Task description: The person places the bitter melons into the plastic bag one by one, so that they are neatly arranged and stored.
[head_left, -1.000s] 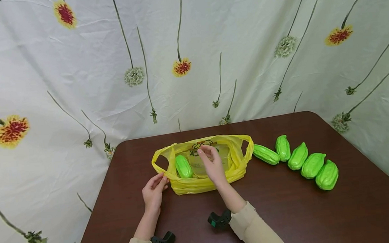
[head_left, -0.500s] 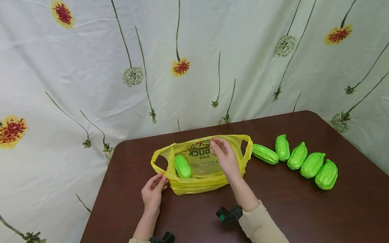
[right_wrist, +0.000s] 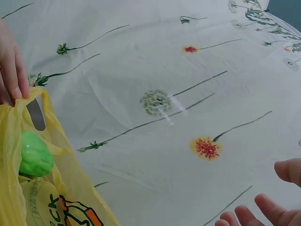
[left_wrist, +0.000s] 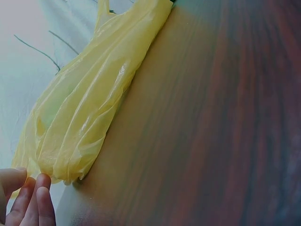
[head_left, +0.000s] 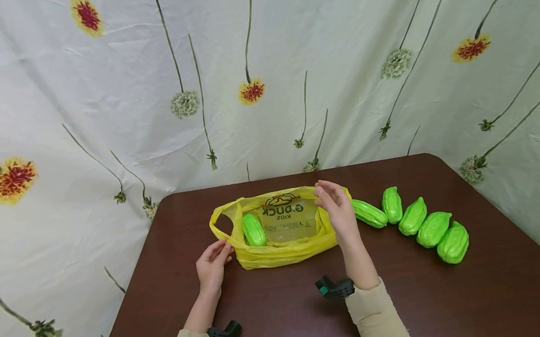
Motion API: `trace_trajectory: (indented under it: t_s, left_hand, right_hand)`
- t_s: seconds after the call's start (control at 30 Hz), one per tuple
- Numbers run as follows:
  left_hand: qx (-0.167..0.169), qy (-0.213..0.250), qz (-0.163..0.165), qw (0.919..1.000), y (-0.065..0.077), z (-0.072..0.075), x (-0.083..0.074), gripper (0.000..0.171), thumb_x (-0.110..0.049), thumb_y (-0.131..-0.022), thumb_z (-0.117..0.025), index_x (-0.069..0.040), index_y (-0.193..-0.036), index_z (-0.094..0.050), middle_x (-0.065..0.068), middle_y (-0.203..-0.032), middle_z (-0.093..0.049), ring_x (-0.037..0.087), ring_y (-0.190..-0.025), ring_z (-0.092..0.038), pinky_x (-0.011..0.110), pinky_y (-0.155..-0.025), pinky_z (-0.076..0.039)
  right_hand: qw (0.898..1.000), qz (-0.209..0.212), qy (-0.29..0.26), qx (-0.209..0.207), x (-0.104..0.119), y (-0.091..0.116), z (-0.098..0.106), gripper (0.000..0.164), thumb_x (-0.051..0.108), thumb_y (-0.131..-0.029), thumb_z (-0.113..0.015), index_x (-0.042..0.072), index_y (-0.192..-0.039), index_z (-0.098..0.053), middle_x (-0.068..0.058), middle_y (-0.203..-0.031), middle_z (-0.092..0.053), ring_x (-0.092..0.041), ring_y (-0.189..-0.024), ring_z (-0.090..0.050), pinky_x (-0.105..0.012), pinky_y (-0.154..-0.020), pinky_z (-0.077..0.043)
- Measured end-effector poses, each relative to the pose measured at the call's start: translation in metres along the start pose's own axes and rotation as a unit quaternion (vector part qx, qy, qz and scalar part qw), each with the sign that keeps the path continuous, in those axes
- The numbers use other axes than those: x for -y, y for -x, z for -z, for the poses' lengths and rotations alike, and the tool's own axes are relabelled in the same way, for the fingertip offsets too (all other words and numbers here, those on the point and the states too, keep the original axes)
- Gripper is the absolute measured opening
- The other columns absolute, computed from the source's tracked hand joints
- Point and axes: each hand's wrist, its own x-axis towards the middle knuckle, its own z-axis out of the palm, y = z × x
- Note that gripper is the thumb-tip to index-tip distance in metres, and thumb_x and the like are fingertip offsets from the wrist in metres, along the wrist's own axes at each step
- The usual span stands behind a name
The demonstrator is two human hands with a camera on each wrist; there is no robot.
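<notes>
A yellow plastic bag (head_left: 278,257) stands on the table, its mouth spread and one bright green ridged fruit (head_left: 253,230) inside at the left. My left hand (head_left: 212,266) pinches the bag's rim near the base of the left handle (head_left: 216,221); in the left wrist view, thumb and fingertips meet at the yellow film (left_wrist: 80,127). Over the bag's right end is my right hand (head_left: 339,210), covering most of the right handle. In the right wrist view its fingers (right_wrist: 268,209) are spread apart from the thumb, with nothing between them.
To the right of the bag, several more green ridged fruits (head_left: 414,216) lie in a curved row on the dark brown table (head_left: 276,309). A pale floral cloth (head_left: 357,84) hangs behind the table.
My right hand has moved right, from above the middle of the bag to its right end, uncovering the print inside. The left hand has kept its pinch in place.
</notes>
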Motion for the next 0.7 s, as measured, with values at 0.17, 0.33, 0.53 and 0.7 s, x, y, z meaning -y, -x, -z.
trace_trajectory:
  t_s: [0.17,0.33,0.53,0.7]
  left_hand:
    - [0.0,0.001,0.002,1.0,0.0,0.001,-0.001,0.03,-0.01,-0.085,-0.07,0.006,-0.11,-0.064,-0.005,-0.086,-0.068,0.009,-0.076,-0.067,0.022,-0.065,-0.055]
    - [-0.004,0.004,0.003,1.0,0.0,0.001,0.0,0.03,-0.01,-0.085,-0.07,0.006,-0.111,-0.064,-0.006,-0.084,-0.068,0.008,-0.075,-0.067,0.022,-0.065,-0.055]
    - [-0.001,0.0,0.003,1.0,0.0,0.0,0.0,0.029,-0.009,-0.086,-0.069,0.005,-0.111,-0.064,-0.005,-0.086,-0.068,0.009,-0.076,-0.067,0.022,-0.065,-0.055]
    - [-0.001,-0.002,0.003,1.0,-0.001,0.0,0.0,0.03,-0.01,-0.086,-0.069,0.006,-0.111,-0.063,-0.005,-0.086,-0.068,0.008,-0.076,-0.067,0.021,-0.065,-0.055]
  right_hand:
    - [0.999,0.001,-0.02,-0.029,0.004,-0.002,0.013,0.033,0.019,-0.098,-0.052,0.003,-0.126,-0.05,-0.011,-0.125,-0.052,-0.02,-0.106,-0.054,-0.039,-0.097,-0.044]
    - [0.998,-0.014,-0.032,-0.061,0.003,-0.006,0.027,0.034,0.022,-0.098,-0.052,0.004,-0.126,-0.05,-0.011,-0.125,-0.052,-0.029,-0.113,-0.051,-0.04,-0.098,-0.043]
    - [0.993,-0.03,-0.039,-0.107,0.001,-0.01,0.045,0.031,0.027,-0.095,-0.057,0.011,-0.121,-0.053,-0.004,-0.118,-0.055,-0.024,-0.111,-0.053,-0.037,-0.097,-0.044]
    - [0.988,-0.045,-0.035,-0.141,-0.005,-0.015,0.059,0.032,0.027,-0.095,-0.057,0.01,-0.121,-0.053,-0.001,-0.113,-0.055,-0.025,-0.113,-0.052,-0.036,-0.099,-0.042]
